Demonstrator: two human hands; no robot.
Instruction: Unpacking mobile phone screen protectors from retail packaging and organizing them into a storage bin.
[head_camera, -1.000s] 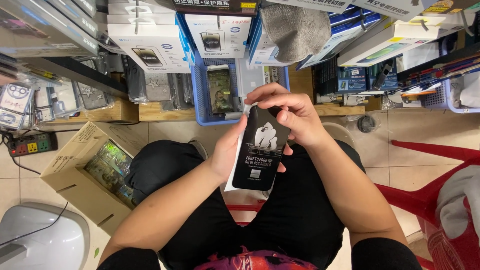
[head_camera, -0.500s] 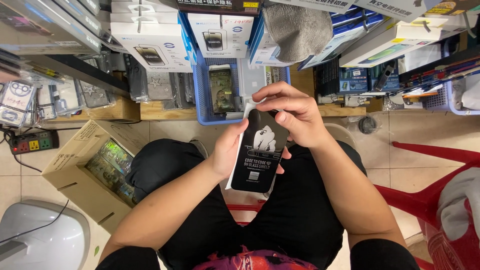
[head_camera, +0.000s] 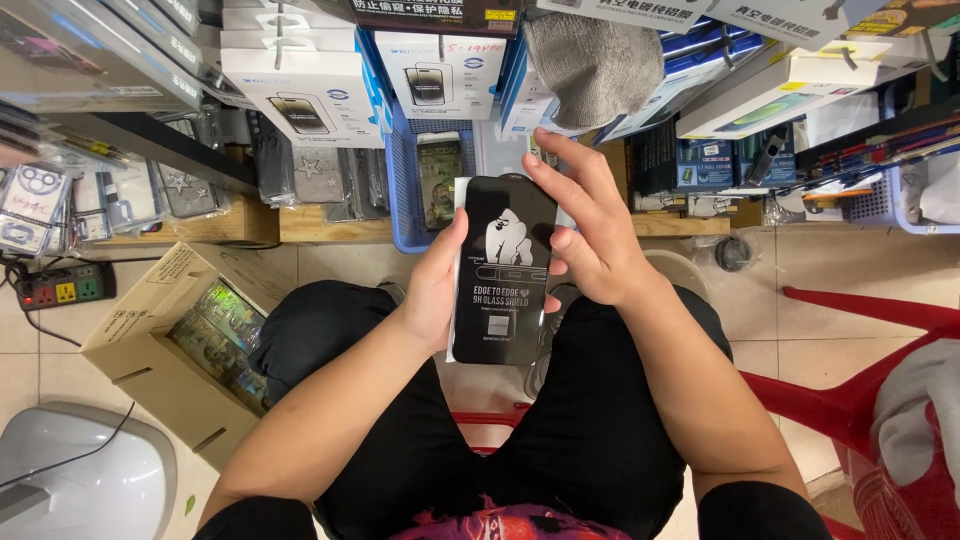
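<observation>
seen from above, a seated person in black trousers held one flat black screen-protector packet (head_camera: 503, 268) above their lap, in the middle of the view. the packet's long axis ran up and down the picture, its top end pointing away from the person toward the shelves and its bottom end toward the knees; its printed face, with a white figure and white lettering, faced the camera. the left hand (head_camera: 436, 285) gripped the packet's left edge, thumb pressed on the front and the other fingers hidden behind it. the right hand (head_camera: 588, 235) rested against the right edge and upper corner, its fingers loosely spread, the forefinger stretched across the packet's top. so there were two hands on one packet. beyond the hands stood one blue plastic basket (head_camera: 400, 205) with more packets upright in it, under a row of white boxes (head_camera: 300, 95) picturing phones; their full number could not be counted. one grey cloth (head_camera: 595, 60) hung above the right hand. on the tiled floor to the left lay one open cardboard box (head_camera: 150, 330) holding shiny packets, and one power strip (head_camera: 62, 288). one red plastic chair (head_camera: 870, 400) stood at the right.
</observation>
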